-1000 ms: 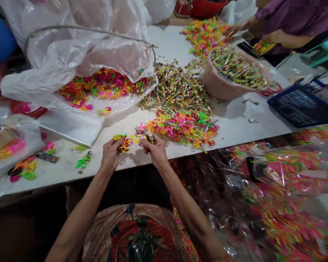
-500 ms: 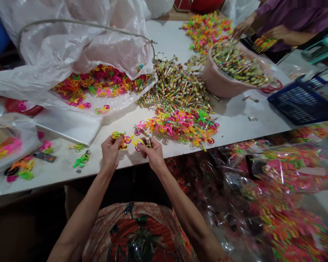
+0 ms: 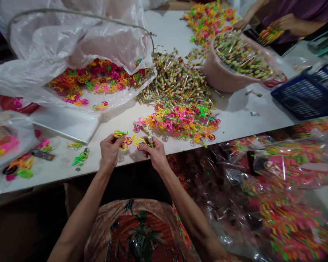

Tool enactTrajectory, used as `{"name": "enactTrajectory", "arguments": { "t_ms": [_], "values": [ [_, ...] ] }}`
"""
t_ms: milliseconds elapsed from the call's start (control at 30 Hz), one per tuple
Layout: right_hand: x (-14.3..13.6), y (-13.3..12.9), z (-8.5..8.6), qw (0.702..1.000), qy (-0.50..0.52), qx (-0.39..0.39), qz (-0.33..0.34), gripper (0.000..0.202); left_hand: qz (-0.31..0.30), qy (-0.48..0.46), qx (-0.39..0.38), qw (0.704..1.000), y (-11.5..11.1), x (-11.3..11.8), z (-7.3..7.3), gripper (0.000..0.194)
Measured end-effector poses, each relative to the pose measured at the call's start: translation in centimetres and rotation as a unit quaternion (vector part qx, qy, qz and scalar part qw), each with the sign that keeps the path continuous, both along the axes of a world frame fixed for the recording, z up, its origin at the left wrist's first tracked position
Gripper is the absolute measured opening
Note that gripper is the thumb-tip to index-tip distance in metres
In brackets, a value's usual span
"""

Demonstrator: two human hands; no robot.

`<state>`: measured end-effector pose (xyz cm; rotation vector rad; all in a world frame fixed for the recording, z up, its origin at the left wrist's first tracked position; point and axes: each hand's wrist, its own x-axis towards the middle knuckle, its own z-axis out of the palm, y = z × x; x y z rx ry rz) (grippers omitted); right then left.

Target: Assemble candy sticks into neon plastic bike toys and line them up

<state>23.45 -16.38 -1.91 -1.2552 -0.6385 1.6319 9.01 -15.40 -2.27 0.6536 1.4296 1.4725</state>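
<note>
Near the table's front edge, my left hand (image 3: 108,152) is closed, thumb and fingers pinching small plastic toy bicycles (image 3: 125,141) in orange, yellow and pink. Facing it, my right hand (image 3: 156,152) grips a yellow toy bicycle (image 3: 137,139) together with a thin clear tube (image 3: 150,139) of colourful bits. The two held lots are close together, with a narrow gap between them. Just beyond my right hand lies a pile of mixed toy bicycles (image 3: 180,123), some with tubes among them. Behind that spreads a heap of filled tubes (image 3: 180,82).
An open plastic bag (image 3: 79,47) of bicycle pieces lies at the left. A pink tub (image 3: 221,78) of tubes and a blue basket (image 3: 303,98) stand right. A co-worker's hand (image 3: 285,22) holds colourful pieces at the far right. Filled bags (image 3: 295,163) lie below the table edge.
The view has shifted slightly, so the table's things appear a little higher. Both hands keep their grip and stay almost in place.
</note>
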Motion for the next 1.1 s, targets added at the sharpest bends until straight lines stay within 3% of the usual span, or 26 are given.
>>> {"name": "enactTrajectory", "arguments": {
  "t_ms": [400,633,933,1100],
  "values": [
    [1.8,1.3,-0.9,0.995,0.044,-0.072,0.055,0.035,-0.14,-0.08,-0.114,0.98,0.0,-1.2,0.1,0.031],
    [1.6,0.5,-0.4,0.996,0.054,-0.054,0.052,0.034,-0.114,-0.095,-0.106,0.983,0.1,-1.0,-0.4,0.029],
    [1.4,0.4,-0.5,0.992,0.096,-0.063,0.053,0.031,-0.14,-0.144,-0.156,0.967,-0.1,-1.2,0.4,0.033],
    [1.6,0.2,-0.6,0.994,0.085,-0.057,0.047,0.034,-0.133,-0.153,-0.138,0.969,-0.2,-1.0,0.3,0.035]
  ]
}}
